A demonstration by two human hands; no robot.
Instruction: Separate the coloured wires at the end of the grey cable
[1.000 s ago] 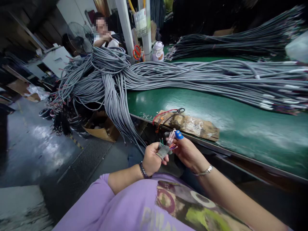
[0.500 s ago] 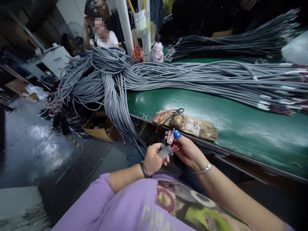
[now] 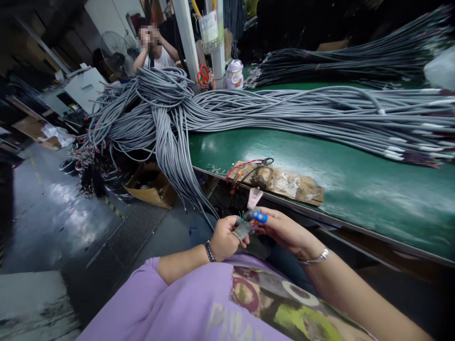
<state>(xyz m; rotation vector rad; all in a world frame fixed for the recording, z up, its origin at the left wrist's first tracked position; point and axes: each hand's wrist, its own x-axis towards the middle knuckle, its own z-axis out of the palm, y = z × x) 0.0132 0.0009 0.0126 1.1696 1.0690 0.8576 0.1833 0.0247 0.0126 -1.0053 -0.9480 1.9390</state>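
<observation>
My left hand (image 3: 226, 237) is closed around a bunch of thin coloured wires (image 3: 254, 224), with a few green ends above its fingers. Grey wrapping covers one of its fingers. Touching it from the right, my right hand (image 3: 284, 231) is pinched at the same wires, a blue cover (image 3: 260, 217) on its thumb. A small pale pink clip-like piece (image 3: 254, 198) with two splayed arms sticks up from the right fingers. Its lower end is hidden.
Long grey cables (image 3: 277, 109) lie across the green table (image 3: 227, 147) and hang off its left end. At the near edge is a worn wooden block (image 3: 295, 184) with red and black leads. A person (image 3: 163, 54) stands behind, beside a post (image 3: 186, 38).
My right thumb has come down and closer to my left fingers. The pink piece has turned so its arms point upward. The person behind has raised both hands to the head.
</observation>
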